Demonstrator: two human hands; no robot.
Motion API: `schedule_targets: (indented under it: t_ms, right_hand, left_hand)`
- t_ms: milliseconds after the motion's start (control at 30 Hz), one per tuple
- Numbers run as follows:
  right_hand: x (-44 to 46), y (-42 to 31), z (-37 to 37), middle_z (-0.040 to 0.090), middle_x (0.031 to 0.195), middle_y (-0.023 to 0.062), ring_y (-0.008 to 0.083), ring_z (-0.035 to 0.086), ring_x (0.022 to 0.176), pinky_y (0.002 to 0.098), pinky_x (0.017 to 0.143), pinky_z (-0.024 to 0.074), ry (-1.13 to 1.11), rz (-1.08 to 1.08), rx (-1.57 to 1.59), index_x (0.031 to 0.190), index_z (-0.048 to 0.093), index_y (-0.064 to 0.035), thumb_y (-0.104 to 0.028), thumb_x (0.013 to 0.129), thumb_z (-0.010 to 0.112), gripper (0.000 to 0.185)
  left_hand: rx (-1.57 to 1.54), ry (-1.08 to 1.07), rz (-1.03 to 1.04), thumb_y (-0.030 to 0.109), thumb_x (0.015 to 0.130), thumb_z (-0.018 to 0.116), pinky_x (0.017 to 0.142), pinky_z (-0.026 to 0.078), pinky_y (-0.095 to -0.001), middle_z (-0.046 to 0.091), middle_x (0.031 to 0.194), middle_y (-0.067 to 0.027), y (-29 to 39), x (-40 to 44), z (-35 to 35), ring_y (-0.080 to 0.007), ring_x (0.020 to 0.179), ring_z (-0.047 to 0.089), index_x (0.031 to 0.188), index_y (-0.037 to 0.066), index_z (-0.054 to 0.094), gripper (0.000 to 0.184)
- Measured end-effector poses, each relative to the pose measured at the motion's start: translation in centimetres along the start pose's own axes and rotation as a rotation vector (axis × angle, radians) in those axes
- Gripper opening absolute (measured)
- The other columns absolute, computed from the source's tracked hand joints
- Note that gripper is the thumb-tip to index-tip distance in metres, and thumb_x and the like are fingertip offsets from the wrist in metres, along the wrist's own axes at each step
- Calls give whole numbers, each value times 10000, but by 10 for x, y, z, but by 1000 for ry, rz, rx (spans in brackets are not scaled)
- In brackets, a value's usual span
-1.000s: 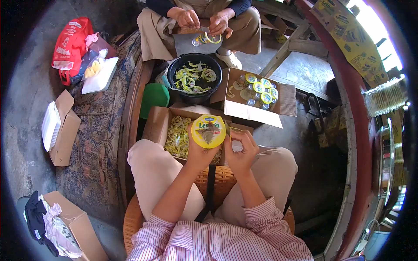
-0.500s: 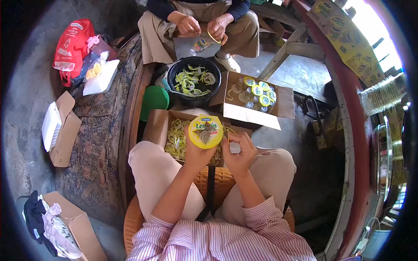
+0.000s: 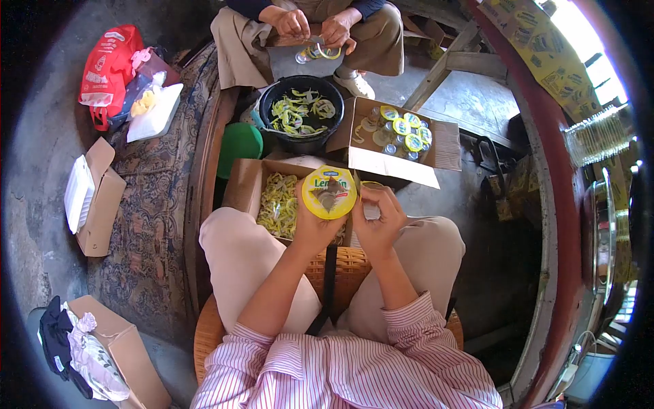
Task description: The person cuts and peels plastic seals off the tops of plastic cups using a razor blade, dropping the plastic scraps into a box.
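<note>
My left hand (image 3: 312,225) is wrapped round a drink cup (image 3: 329,193), its round yellow printed film top facing up. Lemon lettering shows on it, and a dark jagged patch, perhaps a tear, marks the middle. Close against the cup's right edge is my right hand (image 3: 379,217), thumb and fingers pinched together. A yellow strip (image 3: 371,184) shows at those fingertips; whatever else they hold is too small to make out. Just beyond my hands, a cardboard box (image 3: 244,193) holds a heap of yellow-green strips (image 3: 278,208).
A black bucket (image 3: 267,112) with more strips stands ahead. Right of it, an open carton (image 3: 446,143) holds several clear cups with yellow rings (image 3: 413,142). Opposite, a person's hands (image 3: 335,31) handle a clear cup. A green lid (image 3: 242,150) and red bag (image 3: 109,75) lie left.
Both my hands and the cup have shifted slightly up and right in view. The opposite person's cup has tilted flatter, and their hands have moved up a little.
</note>
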State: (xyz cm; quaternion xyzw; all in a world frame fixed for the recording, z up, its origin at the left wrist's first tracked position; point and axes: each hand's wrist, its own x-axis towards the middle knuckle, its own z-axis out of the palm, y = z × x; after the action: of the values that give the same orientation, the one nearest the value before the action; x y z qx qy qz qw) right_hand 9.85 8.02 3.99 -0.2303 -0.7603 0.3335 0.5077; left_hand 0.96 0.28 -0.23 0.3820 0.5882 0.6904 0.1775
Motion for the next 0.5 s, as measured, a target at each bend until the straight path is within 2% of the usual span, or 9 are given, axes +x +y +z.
schedule_targets:
  t_ms: [67, 500]
  right_hand:
    - [5, 2, -2, 603, 743, 137, 254, 602, 667, 287, 601, 469, -31, -19, 16, 799, 602, 12, 90, 637, 628, 181]
    - [1, 2, 1, 593, 713, 134, 246, 593, 635, 282, 567, 463, -39, -50, -11, 792, 600, 7, 91, 649, 633, 169]
  left_hand:
    - [-80, -18, -8, 8, 670, 682, 890, 407, -325, 465, 1131, -141, -5, 2, 0, -214, 1029, 509, 1203, -10, 293, 660]
    - [-20, -2, -26, 17, 644, 697, 892, 413, -331, 494, 1108, -146, 11, 7, -9, -216, 1021, 522, 1194, -4, 299, 678]
